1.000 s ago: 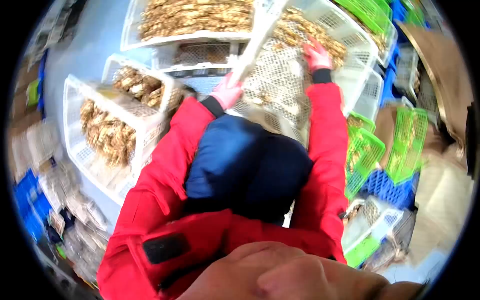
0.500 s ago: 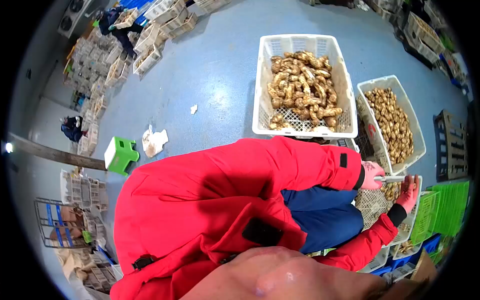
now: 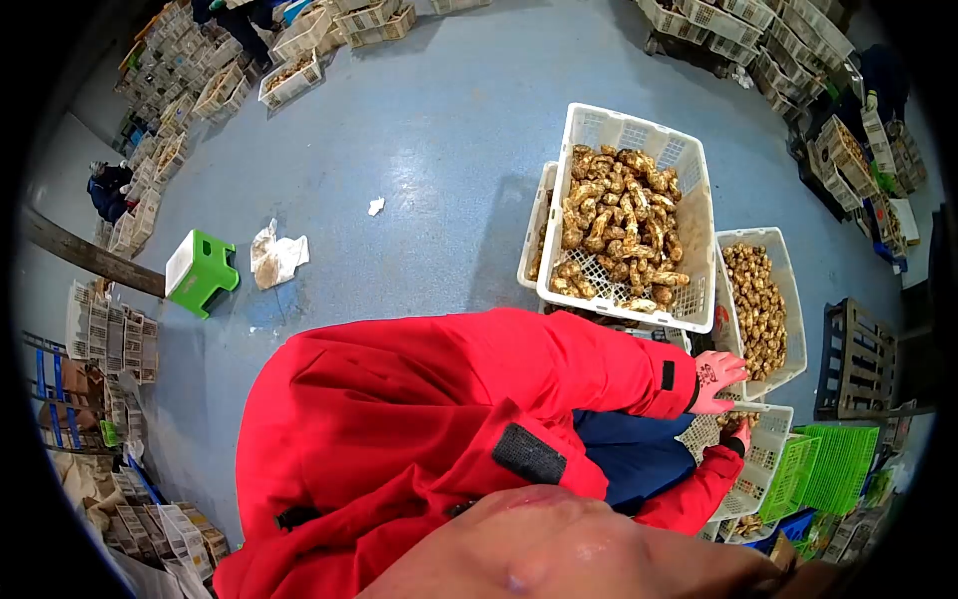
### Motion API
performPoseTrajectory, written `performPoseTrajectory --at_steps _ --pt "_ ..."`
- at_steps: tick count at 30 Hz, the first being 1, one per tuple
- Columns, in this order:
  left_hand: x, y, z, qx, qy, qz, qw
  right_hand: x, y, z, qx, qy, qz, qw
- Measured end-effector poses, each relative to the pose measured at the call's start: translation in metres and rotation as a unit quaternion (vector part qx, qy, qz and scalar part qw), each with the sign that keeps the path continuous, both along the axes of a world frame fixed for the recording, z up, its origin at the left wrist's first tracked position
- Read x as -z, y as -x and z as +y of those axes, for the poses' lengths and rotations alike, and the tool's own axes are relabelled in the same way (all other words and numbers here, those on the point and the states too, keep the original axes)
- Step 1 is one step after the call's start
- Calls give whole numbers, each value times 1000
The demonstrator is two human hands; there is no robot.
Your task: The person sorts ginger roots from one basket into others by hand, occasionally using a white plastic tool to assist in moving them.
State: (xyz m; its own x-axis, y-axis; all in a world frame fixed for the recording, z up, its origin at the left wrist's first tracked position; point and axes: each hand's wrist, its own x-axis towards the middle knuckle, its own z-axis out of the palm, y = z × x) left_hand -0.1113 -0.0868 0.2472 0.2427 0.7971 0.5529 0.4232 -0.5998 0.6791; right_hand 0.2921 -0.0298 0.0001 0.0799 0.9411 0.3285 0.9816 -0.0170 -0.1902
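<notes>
While leaning over mushrooms (image 3: 732, 419) lying in the white basket (image 3: 766, 445), has left hand (image 3: 718, 380) at its rim, right hand (image 3: 740, 435) beside them, half hidden; cannot tell whether pinching or spread. Probably light, firm yet easily bruised: best held by the stems.

soft sheen on blue floor (image 3: 419, 220), fisheye-bent edges, black corners

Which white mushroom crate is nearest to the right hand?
The white crate beside the green baskets: the right hand is over it; both heaped crates lie farther off.
</notes>
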Motion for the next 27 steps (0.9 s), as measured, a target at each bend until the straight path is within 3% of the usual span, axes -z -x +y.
performPoseTrajectory --at_steps 1,3,6,8,9,10,11,13,15,17,20,24,25,27 --pt "0 1 0 2 -2 3 1000 -24 27 -5 158 48 294 942" --pt "4 -2 1 7 1 13 1000 -48 51 -8 308 109 456 828" --pt "2 -2 0 13 4 14 1000 -45 44 -3 309 149 238 909" --pt "5 -6 1 13 14 19 1000 -63 62 -8 282 165 219 920" --pt "9 -8 2 12 9 20 1000 30 -11 24 212 154 645 718" --pt "9 -8 2 9 4 20 1000 -4 17 11 195 190 372 887" --pt "7 -7 0 9 5 23 1000 -33 42 -2 122 216 100 964" --pt "0 -4 -1 8 2 27 1000 -51 59 -16 26 215 -140 966" --pt "0 -3 0 4 -25 22 999 -59 68 -13 132 227 220 940" --pt "-1 -3 -2 -9 -38 25 999 -57 71 -8 218 210 548 780" --pt "-1 -3 0 2 -33 29 999 -55 75 -9 247 167 618 728" --pt "1 -2 -1 3 -40 29 999 -48 74 -8 215 181 459 843" --pt "5 -4 0 -2 -47 24 999 -88 99 -19 190 207 351 893" --pt "8 -6 1 -4 -50 27 998 -84 101 -20 212 191 571 770"
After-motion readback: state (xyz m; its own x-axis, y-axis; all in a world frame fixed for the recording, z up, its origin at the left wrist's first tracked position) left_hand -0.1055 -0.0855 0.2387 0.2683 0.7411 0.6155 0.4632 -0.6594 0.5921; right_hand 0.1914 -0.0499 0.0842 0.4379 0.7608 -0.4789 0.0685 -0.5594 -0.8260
